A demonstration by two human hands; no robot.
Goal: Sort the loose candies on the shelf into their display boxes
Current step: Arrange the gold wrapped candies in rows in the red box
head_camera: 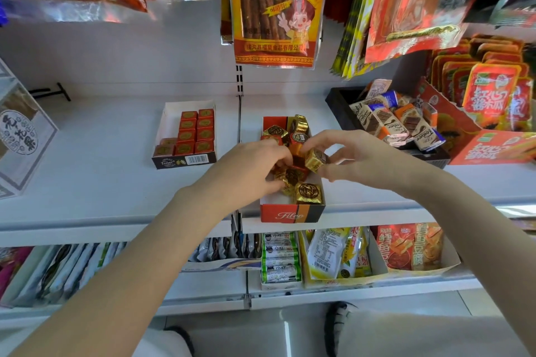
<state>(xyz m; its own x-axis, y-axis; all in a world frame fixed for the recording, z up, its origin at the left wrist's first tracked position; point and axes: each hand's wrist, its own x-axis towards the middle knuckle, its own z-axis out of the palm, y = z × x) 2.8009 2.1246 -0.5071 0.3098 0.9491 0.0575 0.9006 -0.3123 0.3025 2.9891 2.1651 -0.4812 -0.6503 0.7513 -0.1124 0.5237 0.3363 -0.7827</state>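
Both hands over the orange-and-black display box point(292, 213) at the front edge of the white shelf point(101, 182), box set forward so its contents can be reached from above. Right hand point(356, 158) pinching one gold-wrapped candy point(315, 160) between thumb and fingertips, lifted just clear of the pile, presumably to judge where it belongs. Left hand point(255, 166) reaching in from the box's left wall, fingers curled down among the mixed gold and red candies point(293, 174); probably gripping one, though the fingertips are hidden behind the knuckles, so cannot say for certain. Another gold candy point(309, 193) lying flat at the near end of the box, untouched. To the left, well apart, a second display box point(185, 160) with red candies point(197, 132) already lined in neat rows, a bare strip left at its far side, likely the destination for red pieces mixed into the gold. Black tray of wafer bars point(406, 124) to the right, not part of this. Sorting looks partway through.
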